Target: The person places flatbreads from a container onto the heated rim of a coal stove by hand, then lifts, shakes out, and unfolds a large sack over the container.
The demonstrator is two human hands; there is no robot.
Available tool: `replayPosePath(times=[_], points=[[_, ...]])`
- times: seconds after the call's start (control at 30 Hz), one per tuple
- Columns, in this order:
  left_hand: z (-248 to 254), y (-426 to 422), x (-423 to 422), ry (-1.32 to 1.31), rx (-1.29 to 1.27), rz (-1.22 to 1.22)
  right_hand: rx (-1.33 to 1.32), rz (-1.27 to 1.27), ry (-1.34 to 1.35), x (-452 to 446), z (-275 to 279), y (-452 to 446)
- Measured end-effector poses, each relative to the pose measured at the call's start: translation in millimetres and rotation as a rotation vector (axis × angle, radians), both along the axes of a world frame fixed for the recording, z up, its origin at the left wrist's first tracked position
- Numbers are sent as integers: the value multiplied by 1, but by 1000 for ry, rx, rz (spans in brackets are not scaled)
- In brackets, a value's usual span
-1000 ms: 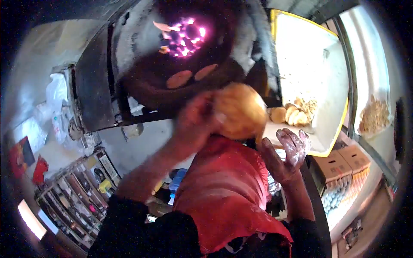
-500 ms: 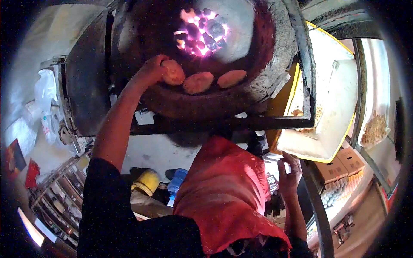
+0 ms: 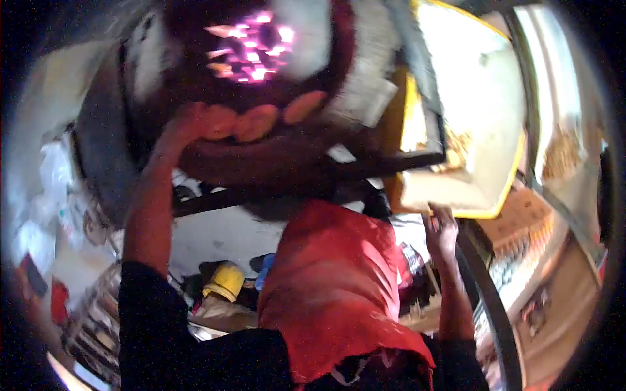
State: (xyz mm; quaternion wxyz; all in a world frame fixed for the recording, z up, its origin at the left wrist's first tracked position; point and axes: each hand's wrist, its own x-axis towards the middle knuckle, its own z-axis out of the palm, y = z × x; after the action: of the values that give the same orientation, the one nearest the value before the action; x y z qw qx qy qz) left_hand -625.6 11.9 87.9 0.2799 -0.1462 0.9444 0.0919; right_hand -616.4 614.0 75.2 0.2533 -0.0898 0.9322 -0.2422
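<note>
Inside a dark round oven with glowing coals (image 3: 254,49), three oval flatbreads sit in a row along the near wall. My left hand (image 3: 190,122) reaches in from the left, its blurred fingers closed at the left edge of the leftmost flatbread (image 3: 218,122). Beside that piece are the middle flatbread (image 3: 255,123) and the right flatbread (image 3: 304,107), both untouched. On the right, my right hand (image 3: 443,231) is at the near rim of a yellow-edged white bin (image 3: 479,199). Its fingers are loosely bent and apart, holding nothing I can see.
A dark metal frame bar (image 3: 254,195) runs across the oven's near side. Bread-like pieces (image 3: 456,153) lie in the bin. Cardboard boxes (image 3: 518,215) stand to its right. A yellow container (image 3: 225,280) is on the floor, below left. A red apron (image 3: 332,267) covers my front.
The view has swung, so the oven and breads appear farther left, and the picture is blurred. My left hand stays at the leftmost flatbread. My right hand is now closer to the bin's rim.
</note>
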Motion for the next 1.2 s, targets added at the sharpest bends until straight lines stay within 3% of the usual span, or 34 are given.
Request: replayPosePath(times=[0.1,0.13,0.2,0.27,0.3,0.37,0.4,0.47,0.53,0.67,0.7,0.77,0.83,0.87,0.93,1.0,1.03,1.1,1.2], points=[[-2,21,10,364,-79,-65,16,-18,74,-38,-17,41],[20,47,9,531,-168,-93,22,-56,40,-51,-29,57],[70,133,22,517,91,78,48,-54,46,-76,-74,98],[87,191,73,368,379,220,161,-24,-11,-107,-122,128],[89,215,89,408,339,-116,213,41,-14,-120,-154,147],[77,271,114,272,435,-215,260,110,-34,-138,-209,170],[69,296,128,124,471,-96,257,111,-50,-143,-230,175],[49,332,149,-34,541,-60,103,158,-26,-155,-257,175],[39,363,146,-211,585,24,143,250,-22,-159,-276,172],[15,378,158,-259,600,26,243,512,143,-150,-290,180],[12,380,155,-224,601,69,-38,207,-78,-147,-319,202],[9,385,141,-171,597,100,233,524,49,-158,-272,194],[8,398,119,-89,721,370,293,525,54,-149,-259,204],[3,406,111,-77,721,360,351,531,37,-142,-258,209],[-8,427,97,-52,957,661,283,486,193,-135,-240,214],[-14,452,73,-141,1201,923,282,388,104,-133,-164,178],[-11,462,58,-131,1211,911,182,392,244,-127,-137,172],[0,477,28,-378,1356,1168,-5,382,453,-111,-84,156],[9,485,10,-288,1526,1265,-106,455,654,-75,-1,125]])
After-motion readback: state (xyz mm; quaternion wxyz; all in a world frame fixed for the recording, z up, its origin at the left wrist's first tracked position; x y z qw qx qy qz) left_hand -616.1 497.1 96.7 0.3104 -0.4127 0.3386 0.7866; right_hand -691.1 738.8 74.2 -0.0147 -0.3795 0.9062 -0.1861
